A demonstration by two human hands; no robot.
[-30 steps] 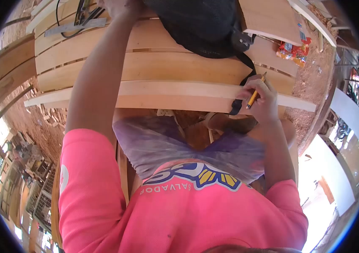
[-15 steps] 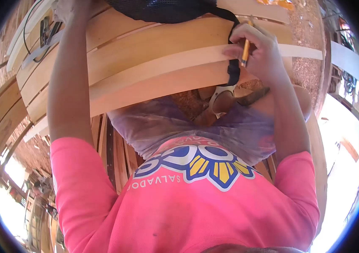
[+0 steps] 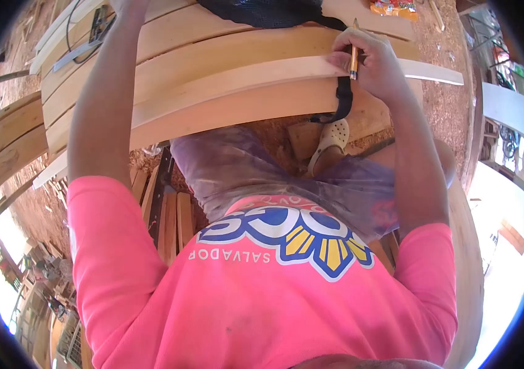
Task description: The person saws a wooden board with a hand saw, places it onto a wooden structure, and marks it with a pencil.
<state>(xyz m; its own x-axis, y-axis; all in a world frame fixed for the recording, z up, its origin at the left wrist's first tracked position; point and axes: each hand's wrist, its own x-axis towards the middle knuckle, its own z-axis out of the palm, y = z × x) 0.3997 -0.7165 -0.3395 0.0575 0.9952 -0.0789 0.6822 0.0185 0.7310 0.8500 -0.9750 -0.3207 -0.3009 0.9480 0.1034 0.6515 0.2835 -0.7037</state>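
My right hand (image 3: 374, 64) is closed around a yellow pencil (image 3: 353, 63), which points up between the fingers. Its thumb and fingertips rest at a long, thin, pale wooden strip (image 3: 231, 82). This strip lies lengthwise across wide wooden boards (image 3: 231, 54) in front of me. My left hand (image 3: 128, 5) reaches to the top edge of the view at the far left of the boards; its fingers are cut off. Beyond the strip lies a black mesh fabric item (image 3: 262, 11). A black strap (image 3: 344, 101) hangs over the near board edge, below my right hand.
A metal tool with a black cable (image 3: 80, 55) lies on the boards at left. An orange packet (image 3: 394, 8) is at the top right. Sawdust covers the ground (image 3: 437, 43). My foot in a pale clog (image 3: 334, 134) and loose wood pieces (image 3: 176, 221) are below the boards.
The view has shifted, bringing more of the orange packet and clog into sight. The strip's right end appears lower and further left. My right hand keeps hold of the pencil.
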